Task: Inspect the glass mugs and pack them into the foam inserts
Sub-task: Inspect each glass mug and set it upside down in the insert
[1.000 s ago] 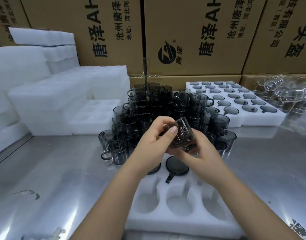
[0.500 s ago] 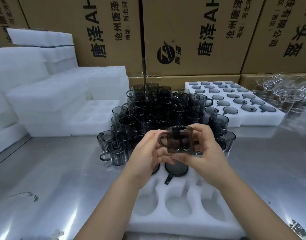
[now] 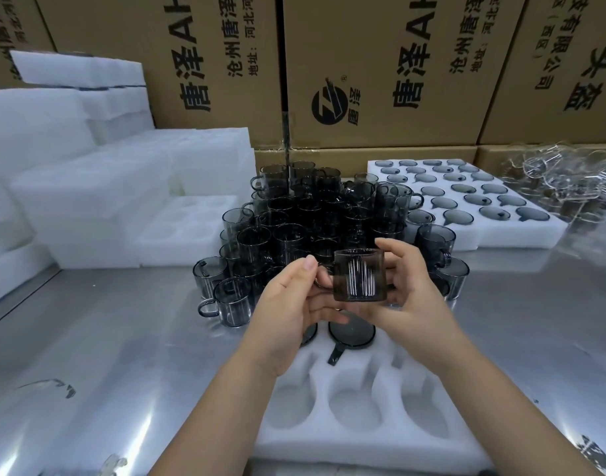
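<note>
— What's the scene at the bench?

— A worker holds one smoked-glass mug [image 3: 359, 274] upright at chest height, both hands on it, above a steel table [image 3: 105, 355]. The left hand [image 3: 287, 314] grasps the mug's handle side, thumb up beside the rim, fingers curled beneath. The right hand [image 3: 408, 297] cups the far wall and base, fingers wrapped behind the glass. Light streaks show on the mug's side.

— And where does it sit relative to the packing?

— Directly over the foam insert [image 3: 363, 431], which lies at six o'clock from the mug. A packed mug [image 3: 351, 333] lies sunk in a pocket just under the hands, its handle pointing toward the worker. A second dark rim shows beside it at nine o'clock, mostly hidden by the left hand. Three empty pockets line the insert's near row.

— What else is around?

— At twelve o'clock from the held mug stands a pile of mugs [image 3: 315, 218], dark and stacked several deep. At two o'clock a full tray [image 3: 466, 201] of foam holds rows of glasses. Clear glassware [image 3: 562, 180] lies heaped at the far three o'clock edge, too blurred to count. Blank foam blocks [image 3: 88, 187] are stacked at ten o'clock, and printed cartons [image 3: 380, 63] wall the back.
</note>
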